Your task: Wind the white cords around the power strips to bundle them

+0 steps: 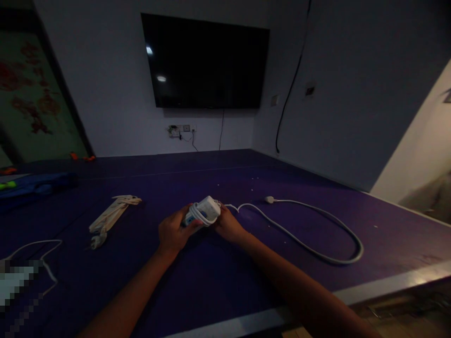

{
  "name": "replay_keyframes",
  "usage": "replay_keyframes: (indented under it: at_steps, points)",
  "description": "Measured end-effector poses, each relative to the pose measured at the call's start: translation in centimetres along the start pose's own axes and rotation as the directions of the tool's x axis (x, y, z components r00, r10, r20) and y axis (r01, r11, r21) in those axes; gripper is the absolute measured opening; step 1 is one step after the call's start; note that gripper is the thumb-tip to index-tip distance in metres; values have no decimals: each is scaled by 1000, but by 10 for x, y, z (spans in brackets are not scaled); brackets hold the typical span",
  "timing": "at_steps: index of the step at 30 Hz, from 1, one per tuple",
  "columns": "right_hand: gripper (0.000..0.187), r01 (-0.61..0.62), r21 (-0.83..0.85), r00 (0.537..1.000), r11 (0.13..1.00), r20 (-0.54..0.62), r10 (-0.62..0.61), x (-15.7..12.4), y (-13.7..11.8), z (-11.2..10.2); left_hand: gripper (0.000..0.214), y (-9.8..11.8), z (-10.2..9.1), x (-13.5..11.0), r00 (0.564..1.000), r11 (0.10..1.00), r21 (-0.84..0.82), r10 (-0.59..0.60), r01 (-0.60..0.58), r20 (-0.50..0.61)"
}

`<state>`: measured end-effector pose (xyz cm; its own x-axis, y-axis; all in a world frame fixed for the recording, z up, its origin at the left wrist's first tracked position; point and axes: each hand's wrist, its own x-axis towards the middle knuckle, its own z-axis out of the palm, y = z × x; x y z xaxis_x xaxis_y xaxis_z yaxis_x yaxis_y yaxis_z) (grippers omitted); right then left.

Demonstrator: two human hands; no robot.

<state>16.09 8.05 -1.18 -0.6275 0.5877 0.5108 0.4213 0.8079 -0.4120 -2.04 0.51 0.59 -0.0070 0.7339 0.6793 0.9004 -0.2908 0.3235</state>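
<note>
A white power strip sits in both my hands above a dark purple table. My left hand is closed around its near end, thumb on top. My right hand grips the far side, where its white cord leaves. Some turns of cord are wrapped round the strip. The remaining cord runs right in a wide loop on the table and ends in a white plug.
A second, cream power strip with its cord bundled lies at left. A thin white cable curls at the near left edge. A blue object rests far left. A dark TV hangs on the wall.
</note>
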Motion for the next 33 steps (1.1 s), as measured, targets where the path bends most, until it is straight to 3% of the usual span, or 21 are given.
replay_keyframes:
  at_steps: [2,4,11,15,19,25,33]
  points:
    - [24,-19,-266,999,964,23,26,2,-3,-7,64,4,-4,3,995,995,25,-100,100,4]
    - [22,-64,-415,996,907,25,81,3,-4,-14,61,7,-10,7,981,980,44,-193,192,19]
    - [25,-60,-514,988,856,90,124,2,-10,-24,65,1,-16,20,880,876,101,-475,471,23]
    - [28,-22,-555,989,831,112,101,0,-18,-21,65,-4,-13,24,832,826,132,-555,547,26]
    - [29,60,-570,993,820,118,10,-3,-22,-18,68,-5,-13,25,836,830,191,-544,523,72]
    - [28,200,-612,980,765,104,-172,-9,-21,-14,72,2,-11,22,883,830,426,-450,358,135]
    - [27,231,-656,955,719,9,-298,-12,-20,-15,70,13,-14,20,911,851,500,-324,162,255]
